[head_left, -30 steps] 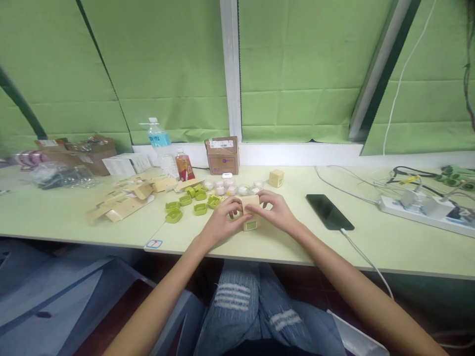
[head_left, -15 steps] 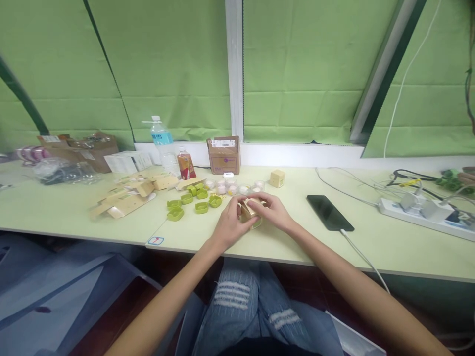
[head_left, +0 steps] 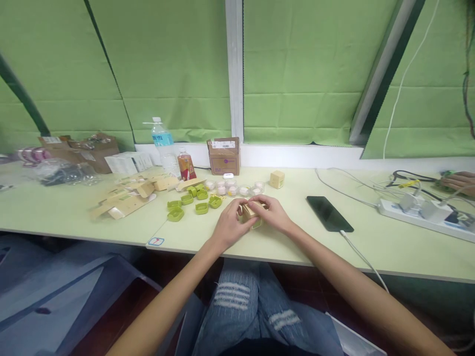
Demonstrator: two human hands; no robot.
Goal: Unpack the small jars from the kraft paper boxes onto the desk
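A small tan cardboard box (head_left: 251, 214) with a green part showing at its lower edge sits between both my hands on the pale green table (head_left: 282, 242). My left hand (head_left: 230, 226) grips its left side and my right hand (head_left: 272, 213) covers its top and right side. Several green plastic trays (head_left: 187, 203) lie just to the left. Behind the box is a row of small round white pieces (head_left: 233, 188). One closed tan box (head_left: 276, 178) stands farther back.
Flat tan box blanks (head_left: 126, 197) lie at the left. A water bottle (head_left: 162, 146), a small drink bottle (head_left: 185, 165) and a brown carton (head_left: 223, 155) stand by the window. A black phone (head_left: 328, 212) on a cable and a power strip (head_left: 423, 211) lie at the right. Another person's hand (head_left: 459, 182) rests at the far right.
My hands have closed in around the tan box and tipped it, hiding most of its top. Another person's hand has come into view at the far right.
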